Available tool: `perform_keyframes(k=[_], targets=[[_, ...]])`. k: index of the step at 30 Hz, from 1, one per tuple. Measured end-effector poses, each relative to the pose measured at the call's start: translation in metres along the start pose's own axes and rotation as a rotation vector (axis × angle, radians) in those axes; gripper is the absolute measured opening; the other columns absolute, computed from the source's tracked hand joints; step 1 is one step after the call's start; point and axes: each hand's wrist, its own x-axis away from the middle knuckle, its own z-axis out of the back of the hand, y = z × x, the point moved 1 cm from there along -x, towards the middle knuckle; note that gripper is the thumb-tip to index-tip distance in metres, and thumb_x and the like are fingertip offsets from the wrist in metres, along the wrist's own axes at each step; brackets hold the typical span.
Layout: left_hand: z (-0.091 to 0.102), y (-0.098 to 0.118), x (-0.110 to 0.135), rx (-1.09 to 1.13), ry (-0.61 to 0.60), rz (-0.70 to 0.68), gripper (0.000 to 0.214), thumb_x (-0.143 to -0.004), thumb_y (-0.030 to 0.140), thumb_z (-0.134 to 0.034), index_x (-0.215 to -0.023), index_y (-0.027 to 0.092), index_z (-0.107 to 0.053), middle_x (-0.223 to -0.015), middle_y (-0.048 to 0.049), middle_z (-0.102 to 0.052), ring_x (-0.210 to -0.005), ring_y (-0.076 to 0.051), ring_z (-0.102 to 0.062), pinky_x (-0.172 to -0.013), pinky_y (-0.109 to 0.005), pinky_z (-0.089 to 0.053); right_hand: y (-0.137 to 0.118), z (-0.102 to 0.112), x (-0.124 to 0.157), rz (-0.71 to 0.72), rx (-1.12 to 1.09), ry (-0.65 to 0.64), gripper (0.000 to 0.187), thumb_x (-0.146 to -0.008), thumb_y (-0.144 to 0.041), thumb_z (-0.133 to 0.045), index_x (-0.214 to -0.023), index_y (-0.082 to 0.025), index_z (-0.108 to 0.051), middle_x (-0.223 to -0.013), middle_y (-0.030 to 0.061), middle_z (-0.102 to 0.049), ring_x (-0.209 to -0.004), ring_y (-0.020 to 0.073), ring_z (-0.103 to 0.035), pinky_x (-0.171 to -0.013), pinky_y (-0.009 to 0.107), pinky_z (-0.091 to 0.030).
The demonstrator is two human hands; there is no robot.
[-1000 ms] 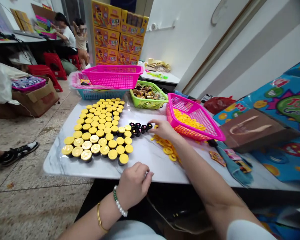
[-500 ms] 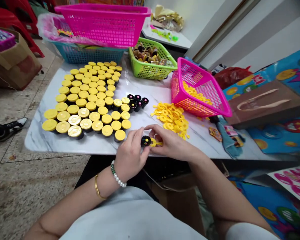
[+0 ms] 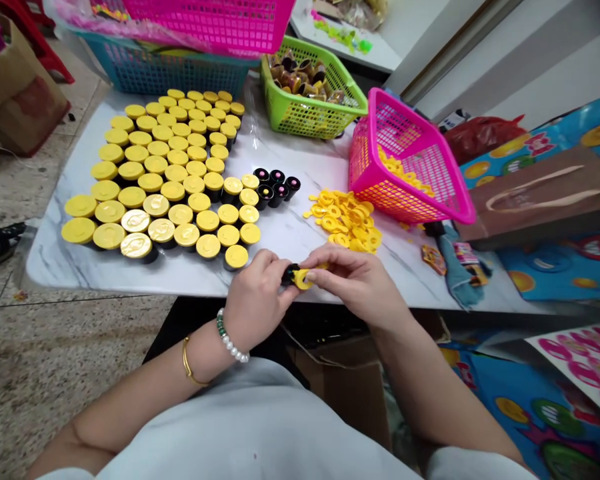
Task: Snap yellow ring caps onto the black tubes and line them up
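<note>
My left hand (image 3: pixel 260 297) is closed round a small black cup (image 3: pixel 289 274) at the table's front edge. In my right hand (image 3: pixel 353 280) a yellow plastic ring piece (image 3: pixel 303 279) is pinched between thumb and fingers, held against the cup's open end. Whether the two parts are joined cannot be seen. Left of my hands stand many black cups with yellow round lids (image 3: pixel 177 177), packed close together. Several unlidded black cups (image 3: pixel 279 190) stand beyond my hands. A heap of loose yellow ring pieces (image 3: pixel 347 220) lies to the right.
A pink basket (image 3: pixel 410 200) holds more yellow pieces at the right. Behind are a green basket (image 3: pixel 310 117) of brownish cups and stacked baskets, a pink one (image 3: pixel 210 27) over a blue one (image 3: pixel 180 77). A blue cloth (image 3: pixel 457 273) lies near the right edge.
My right hand has turned and brought the yellow ring piece up against the black cup in my left hand. The camera view has shifted slightly downward.
</note>
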Motion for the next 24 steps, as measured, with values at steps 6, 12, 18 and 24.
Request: perform_keyframes(k=[6,12,18,24], targets=[[0.002,0.003,-0.001,-0.056,-0.101,0.048,0.015,-0.088,0.028,-0.065,-0.095,0.016,-0.066,-0.085,-0.0031,-0.058,-0.075,-0.016,-0.057,-0.067,-0.027,-0.048,-0.002,-0.008,-0.015,-0.08,0.038,-0.072,0.028,-0.073,-0.04,-0.077,-0.089,-0.019,-0.072,-0.063,-0.0009,-0.062,-0.048,0.0094,-0.049,-0.043,0.023,-0.04],[0.005,0.004,-0.003,-0.069,-0.178,0.071,0.014,-0.089,0.029,-0.065,-0.094,0.016,-0.066,-0.081,-0.0024,-0.059,-0.074,-0.016,-0.057,-0.065,-0.026,-0.045,0.001,-0.01,-0.011,-0.245,-0.018,-0.156,0.038,-0.074,-0.049,-0.075,-0.092,-0.018,-0.064,-0.052,-0.0035,-0.059,-0.041,0.0109,-0.053,-0.038,0.022,-0.042],[0.006,0.004,-0.004,-0.025,-0.165,0.075,0.01,-0.087,0.025,-0.066,-0.085,0.015,-0.064,-0.074,-0.0018,-0.059,-0.07,-0.016,-0.057,-0.063,-0.026,-0.043,0.005,-0.015,-0.008,-0.24,-0.081,-0.089,0.035,-0.077,-0.049,-0.074,-0.077,-0.021,-0.052,-0.04,-0.0077,-0.051,-0.029,0.0073,-0.042,-0.031,0.016,-0.03],[0.007,0.006,-0.003,0.056,-0.164,0.097,0.025,-0.086,0.034,-0.068,-0.099,0.014,-0.062,-0.083,-0.0041,-0.066,-0.076,-0.018,-0.061,-0.069,-0.028,-0.046,0.009,-0.017,-0.007,-0.225,-0.107,-0.067,0.036,-0.077,-0.049,-0.074,-0.08,-0.02,-0.053,-0.043,-0.0073,-0.053,-0.032,0.008,-0.044,-0.033,0.018,-0.033]])
